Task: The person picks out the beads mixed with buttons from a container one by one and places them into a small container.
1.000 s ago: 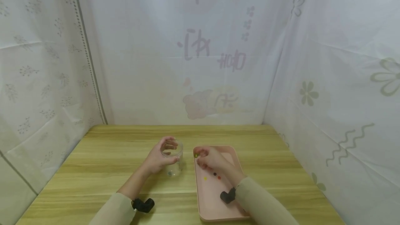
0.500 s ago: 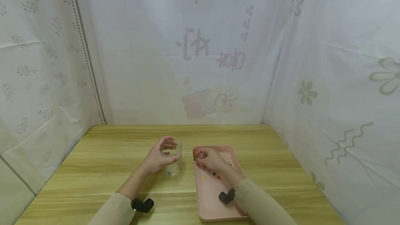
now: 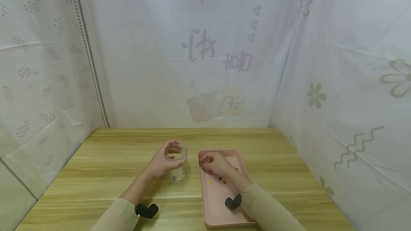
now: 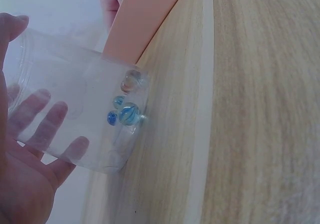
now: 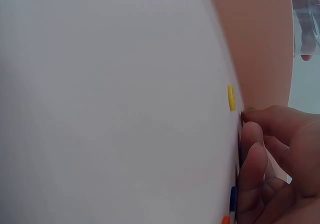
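My left hand (image 3: pixel 162 161) grips a clear plastic cup (image 3: pixel 180 168), upright on the wooden table, with its thumb and fingers round the upper part. Several glass marbles (image 4: pixel 129 114) lie at its bottom, mostly blue-tinted, plain in the left wrist view. To the right, my right hand (image 3: pixel 218 164) reaches into the pink tray (image 3: pixel 218 215) at its far left corner, fingers curled and tips against the wall. Thumb and forefinger pinch a small yellow-green piece (image 5: pixel 250 109), mostly hidden by the fingers. Beneath the hand lie small flat pieces: yellow (image 3: pixel 210 182), dark blue (image 3: pixel 220 178) and red (image 3: pixel 224 182).
A dark piece (image 3: pixel 237 169) lies by the tray's right side, partly behind the right wrist. The raised tray rim stands between cup and right hand. Black wrist cameras (image 3: pixel 147 210) jut from both sleeves. White printed curtains (image 3: pixel 147 63) enclose the table's back and sides.
The right fingertips have shifted slightly down and left over the yellow-green piece, which showed more openly a second ago. The left hand and cup hold still.
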Demonstrator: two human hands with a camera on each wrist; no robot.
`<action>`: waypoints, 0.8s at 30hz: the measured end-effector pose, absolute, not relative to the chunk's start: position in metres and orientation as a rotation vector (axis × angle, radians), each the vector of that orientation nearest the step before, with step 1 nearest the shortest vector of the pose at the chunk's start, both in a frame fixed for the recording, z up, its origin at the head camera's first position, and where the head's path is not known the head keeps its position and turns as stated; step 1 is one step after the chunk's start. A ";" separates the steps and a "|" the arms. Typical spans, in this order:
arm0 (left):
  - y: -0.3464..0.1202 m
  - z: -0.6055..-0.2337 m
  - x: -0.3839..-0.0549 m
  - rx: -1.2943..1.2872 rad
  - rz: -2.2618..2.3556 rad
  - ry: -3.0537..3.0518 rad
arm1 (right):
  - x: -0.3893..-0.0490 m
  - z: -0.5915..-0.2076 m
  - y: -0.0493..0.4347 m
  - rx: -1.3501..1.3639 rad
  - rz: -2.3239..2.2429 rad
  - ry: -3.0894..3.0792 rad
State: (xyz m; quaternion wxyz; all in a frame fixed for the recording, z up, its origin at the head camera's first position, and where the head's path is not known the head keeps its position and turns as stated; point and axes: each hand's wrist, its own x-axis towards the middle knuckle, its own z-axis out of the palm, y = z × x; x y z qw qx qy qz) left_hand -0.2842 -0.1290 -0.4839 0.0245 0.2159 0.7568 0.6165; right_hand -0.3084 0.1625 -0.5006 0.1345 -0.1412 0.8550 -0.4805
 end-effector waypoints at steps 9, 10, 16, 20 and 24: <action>-0.127 -0.486 -0.283 0.673 1.902 2.352 | -0.307 -0.499 0.163 -0.390 -1.421 2.461; -0.127 -0.486 -0.283 0.673 1.901 2.351 | -0.307 -0.499 0.162 -0.388 -1.423 2.458; -0.128 -0.487 -0.284 0.670 1.885 2.365 | -0.306 -0.495 0.162 -0.370 -1.452 2.425; -0.129 -0.487 -0.285 0.678 1.880 2.378 | -0.305 -0.491 0.163 -0.359 -1.450 2.428; -0.129 -0.486 -0.285 0.683 1.878 2.382 | -0.304 -0.485 0.166 -0.366 -1.439 2.441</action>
